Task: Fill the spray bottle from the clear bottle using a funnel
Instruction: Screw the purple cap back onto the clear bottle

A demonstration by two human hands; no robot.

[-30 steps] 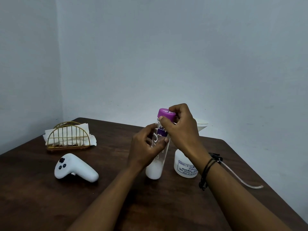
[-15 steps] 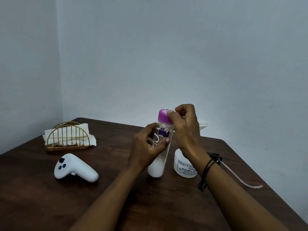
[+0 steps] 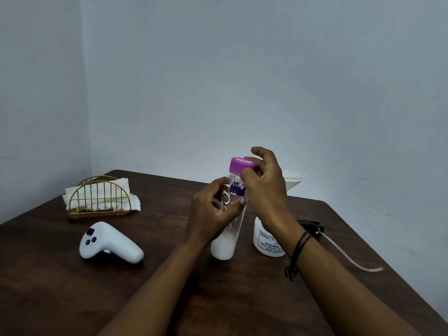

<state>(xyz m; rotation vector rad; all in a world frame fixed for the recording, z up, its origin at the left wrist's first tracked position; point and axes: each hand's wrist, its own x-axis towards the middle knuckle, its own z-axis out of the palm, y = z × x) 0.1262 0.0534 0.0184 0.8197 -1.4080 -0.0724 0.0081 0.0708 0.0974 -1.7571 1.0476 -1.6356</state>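
The clear bottle [image 3: 226, 229] stands slightly tilted on the dark wooden table [image 3: 60, 287], white liquid in its base. The left hand [image 3: 213, 214] wraps its middle; the right hand [image 3: 264, 187] pinches the purple cap [image 3: 241, 164] with thumb and fingertips. Just right sits the white spray bottle [image 3: 268, 241], with a white funnel [image 3: 292, 181] behind. A white controller [image 3: 109, 243] and a napkin holder [image 3: 100, 200] lie well left.

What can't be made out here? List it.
- Funnel, head view: mostly hidden behind the right hand.
- Spray bottle: top and label partly covered by the right wrist.
- Clear bottle: middle covered by the left hand; whether the purple cap is loose is unclear.
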